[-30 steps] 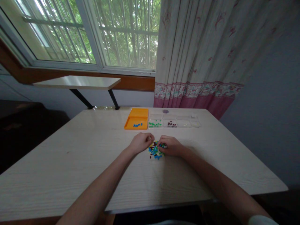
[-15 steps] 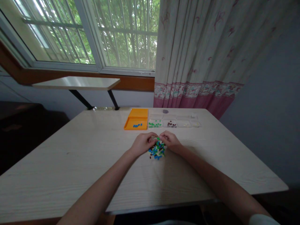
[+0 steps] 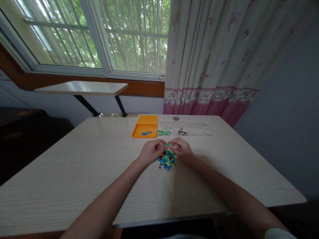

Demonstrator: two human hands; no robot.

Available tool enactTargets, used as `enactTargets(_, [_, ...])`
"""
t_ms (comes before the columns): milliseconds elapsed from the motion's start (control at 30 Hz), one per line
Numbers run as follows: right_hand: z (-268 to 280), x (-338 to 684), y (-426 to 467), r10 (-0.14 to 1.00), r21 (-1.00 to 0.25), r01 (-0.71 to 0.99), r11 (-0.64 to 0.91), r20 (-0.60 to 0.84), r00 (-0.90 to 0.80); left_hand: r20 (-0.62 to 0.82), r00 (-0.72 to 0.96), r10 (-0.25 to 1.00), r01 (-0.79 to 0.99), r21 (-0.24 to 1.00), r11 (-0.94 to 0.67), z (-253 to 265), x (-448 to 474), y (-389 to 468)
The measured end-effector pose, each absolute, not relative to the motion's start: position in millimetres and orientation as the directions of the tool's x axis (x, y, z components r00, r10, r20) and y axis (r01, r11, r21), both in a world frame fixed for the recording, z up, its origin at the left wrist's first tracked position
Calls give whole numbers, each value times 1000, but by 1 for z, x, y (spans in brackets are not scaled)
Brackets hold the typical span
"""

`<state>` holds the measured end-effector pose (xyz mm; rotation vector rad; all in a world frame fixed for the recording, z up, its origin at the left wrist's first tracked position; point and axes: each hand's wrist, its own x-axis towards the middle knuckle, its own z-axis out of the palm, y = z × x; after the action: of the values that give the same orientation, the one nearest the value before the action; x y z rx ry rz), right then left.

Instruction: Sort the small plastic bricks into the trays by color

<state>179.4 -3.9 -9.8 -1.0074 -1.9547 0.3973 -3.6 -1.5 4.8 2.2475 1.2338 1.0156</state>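
Note:
My left hand (image 3: 151,151) and my right hand (image 3: 181,148) meet over a pile of small building blocks (image 3: 166,160) in blue, green, dark brown and pale colours. Between the fingertips of both hands is a small green building block (image 3: 167,144), lifted at the far side of the pile. Thumb and forefinger are pinched together on each hand. Just beyond my hands stands an opened orange box (image 3: 133,135) with several blue blocks (image 3: 146,133) in its front half. Beside it, a clear compartment box holds green blocks (image 3: 164,131) and dark brown blocks (image 3: 182,132) in separate compartments.
The clear box (image 3: 211,133) extends to the right, with a few pale pieces in its right compartments. A raised shelf (image 3: 82,88) on black brackets stands at the table's (image 3: 74,172) back left. Behind are a window and a curtain (image 3: 199,66).
My fingertips have come up a little from the pile, the right hand slightly higher. A green block now shows between them. The boxes have not moved.

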Motion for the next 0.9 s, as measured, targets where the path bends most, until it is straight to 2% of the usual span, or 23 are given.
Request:
enactTargets(267, [-9, 180, -4, 751, -576, 514, 635, 616, -237, 404, 357, 842, 551, 637, -539, 5, -3, -1])
enactTargets(567, [4, 192, -2, 659, -573, 504, 647, 752, 9, 377, 377, 846, 623, 573, -533, 1, -10, 7])
enactTargets(900, [0, 188, -4, 664, -575, 483, 660, 748, -15, 372, 400, 837, 630, 551, -546, -1, -12, 9])
